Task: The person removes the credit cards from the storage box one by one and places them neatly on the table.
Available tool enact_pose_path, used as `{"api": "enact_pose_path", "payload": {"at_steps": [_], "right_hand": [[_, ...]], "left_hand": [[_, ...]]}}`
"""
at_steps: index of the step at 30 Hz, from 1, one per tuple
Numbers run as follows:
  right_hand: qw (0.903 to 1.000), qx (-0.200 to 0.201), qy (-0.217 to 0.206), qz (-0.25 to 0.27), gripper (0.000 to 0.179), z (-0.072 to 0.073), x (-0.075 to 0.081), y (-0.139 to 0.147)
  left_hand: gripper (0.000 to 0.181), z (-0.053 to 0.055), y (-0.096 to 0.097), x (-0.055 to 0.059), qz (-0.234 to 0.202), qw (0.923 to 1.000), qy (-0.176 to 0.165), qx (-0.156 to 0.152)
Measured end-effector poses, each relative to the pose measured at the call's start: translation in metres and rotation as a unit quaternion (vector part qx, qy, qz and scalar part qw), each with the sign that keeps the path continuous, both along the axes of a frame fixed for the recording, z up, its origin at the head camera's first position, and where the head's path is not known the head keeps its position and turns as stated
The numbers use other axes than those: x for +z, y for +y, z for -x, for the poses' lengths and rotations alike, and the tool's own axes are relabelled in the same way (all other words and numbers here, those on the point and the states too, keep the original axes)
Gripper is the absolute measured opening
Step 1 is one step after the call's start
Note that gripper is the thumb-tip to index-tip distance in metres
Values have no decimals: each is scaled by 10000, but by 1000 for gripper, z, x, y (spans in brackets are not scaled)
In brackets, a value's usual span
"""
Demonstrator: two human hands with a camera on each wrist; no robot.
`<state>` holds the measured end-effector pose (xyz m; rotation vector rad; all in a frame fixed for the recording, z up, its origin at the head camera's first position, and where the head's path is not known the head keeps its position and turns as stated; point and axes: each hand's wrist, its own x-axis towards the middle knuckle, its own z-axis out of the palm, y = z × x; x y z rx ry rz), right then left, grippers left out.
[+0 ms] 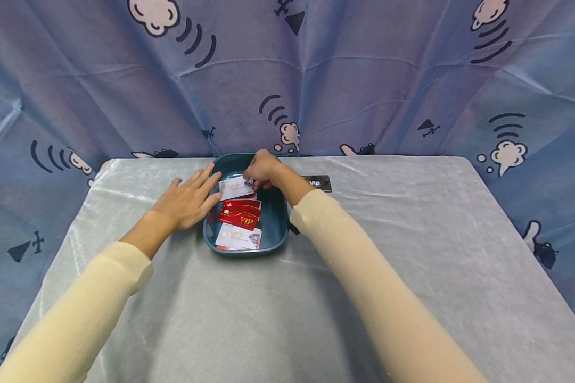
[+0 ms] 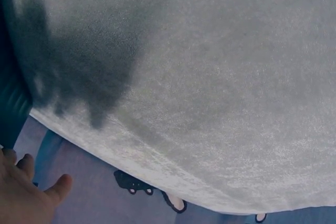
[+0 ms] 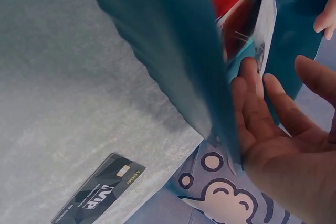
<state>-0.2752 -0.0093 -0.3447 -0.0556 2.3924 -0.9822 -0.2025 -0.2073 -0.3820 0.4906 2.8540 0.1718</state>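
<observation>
A dark teal plastic basin point(image 1: 249, 254) holds several VIP cards. My right hand point(image 1: 264, 169) reaches over its far right side and pinches the upper right edge of a white VIP card point(image 1: 233, 188), which is tilted in the right wrist view. Beneath that card shows a red edge. Nearer me in the basin lie red VIP cards point(image 1: 239, 217), then another white VIP card point(image 1: 237, 238) overlapping something red. My left hand point(image 1: 188, 200) has its fingers spread over the left rim, fingertips close to the pinched card's left edge.
A black VIP card point(image 3: 100, 190) lies on the table right of the basin, partly behind my right wrist in the head view. Another dark edge point(image 1: 293, 229) shows beside the basin under the right sleeve. Grey cloth point(image 1: 412, 255) covers the table; a patterned blue curtain point(image 1: 364, 80) hangs behind.
</observation>
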Motion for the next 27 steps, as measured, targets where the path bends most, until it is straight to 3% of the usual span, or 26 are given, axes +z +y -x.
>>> {"api": "enact_pose_path", "payload": {"at_steps": [3,10,19,27], "right_hand": [[9997,41,189,122,26,0,-2,0],[9960,99,762,447,38,0,-6,0],[9936,225,992,486,37,0,-2,1],[9928,196,1059,519,36,6,9,12]], "left_hand": [[67,0,0,0,-5,10000,1,-21],[67,0,-1,1,-17,10000,31,-39],[67,-1,-1,2,-45,10000,-53,-30],[64,-4,-1,2,-151,9998,101,-116]]}}
